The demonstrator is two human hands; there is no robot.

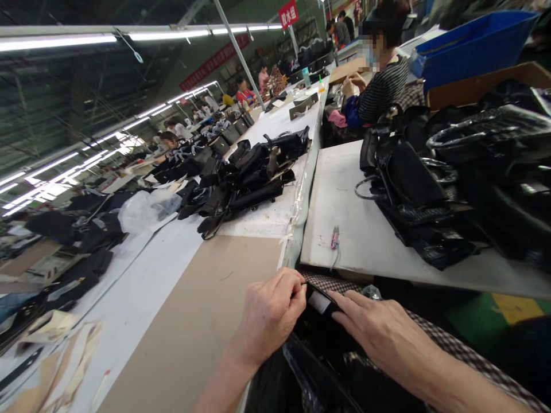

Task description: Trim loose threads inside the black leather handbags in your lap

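Observation:
My left hand (pixel 275 310) is closed in a pinch on the upper edge of a black bag (pixel 307 367) with a clear plastic wrap on part of it. A small pale label or patch (pixel 319 302) shows on the bag between my hands. My right hand (pixel 379 330) grips the same edge from the other side, thumb and fingers bent over it. Below my hands the bag hangs in shadow over my lap, and its lower part is hard to make out.
A tan board (pixel 185 321) covers the near table. Black bags (pixel 253 178) lie piled beyond it. More black bags (pixel 413 183) crowd the right-hand table (pixel 344 195), near pink-handled snips (pixel 334 238). A co-worker in a striped top (pixel 390 86) sits near a blue bin (pixel 477 51).

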